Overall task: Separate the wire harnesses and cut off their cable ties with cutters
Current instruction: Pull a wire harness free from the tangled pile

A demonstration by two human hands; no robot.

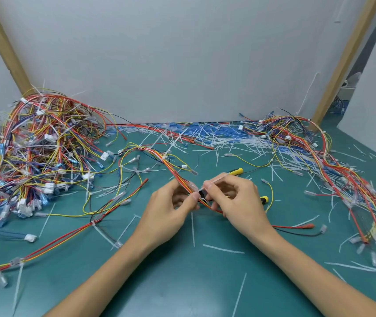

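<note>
Running diagonally, the wire harness [171,167] has its long axis from far-left of the hands down to near-right. The far end loops out over the desk [182,271]; the near end passes between both hands and exits under the right one, red wires trailing right.

Left hand [171,202]: palm turned inward, fingers curled, thumb and fingertips pinching the harness at the bundle point. Right hand [237,200]: fingers curled, thumb and index pinching the tail of a white cable tie [216,181]. The tail points up and to the far right, across the knuckles. The hands are nearly touching, wrists splayed apart, forearms coming in from the near edge.

Cutters [236,171]: yellow-black handle tips stick out beyond and right of the right hand, with a dark head between the hands. I can't tell whether they are gripped or lying underneath.

Tangled harness pile [33,145] sits far left of the hands, a smaller heap [319,156] far right, and cut tie scraps [216,143] lie beyond them.
</note>
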